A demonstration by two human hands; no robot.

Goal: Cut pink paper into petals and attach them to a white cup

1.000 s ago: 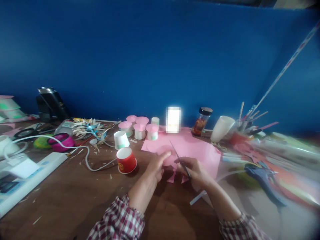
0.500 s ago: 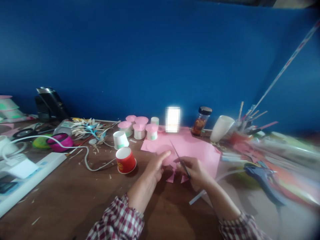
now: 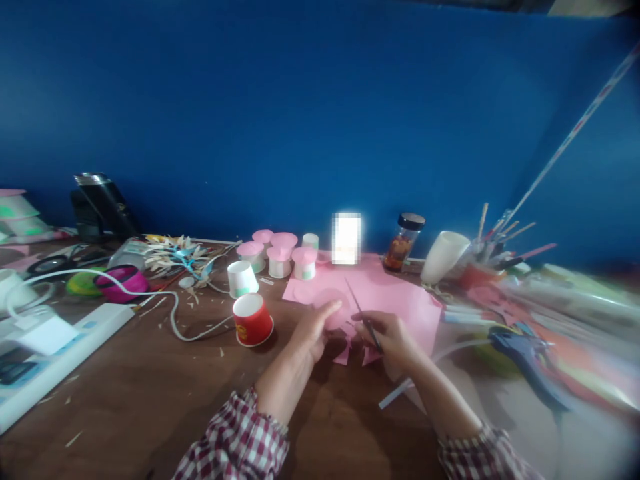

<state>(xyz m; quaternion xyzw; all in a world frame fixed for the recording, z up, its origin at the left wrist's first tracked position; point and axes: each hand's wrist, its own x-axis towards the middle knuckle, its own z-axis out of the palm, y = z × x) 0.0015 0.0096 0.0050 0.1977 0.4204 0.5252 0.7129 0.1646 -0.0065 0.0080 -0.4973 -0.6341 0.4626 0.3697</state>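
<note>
My left hand (image 3: 315,330) pinches a rounded piece of pink paper (image 3: 336,313), thumb on top. Close to its right edge, my right hand (image 3: 393,337) is closed around a pair of scissors (image 3: 361,310), whose thin blade points up and to the left. Most of the scissors' handle is hidden by my fingers. Below and between the hands hang narrow pink paper scraps (image 3: 343,352). A large pink paper sheet (image 3: 400,293) lies flat beyond both hands. Left of my left hand stands a red paper cup (image 3: 253,321).
White cups (image 3: 243,280) and several small cups with pink paper tops (image 3: 280,253) stand behind. A glass jar (image 3: 400,243), a tilted white cup (image 3: 445,257) and a blue glue gun (image 3: 525,367) are on the right. A power strip (image 3: 65,360) and cable lie left.
The scissors' blade tip has shifted slightly right, away from the paper held in my left hand. Otherwise both hands keep nearly the same place.
</note>
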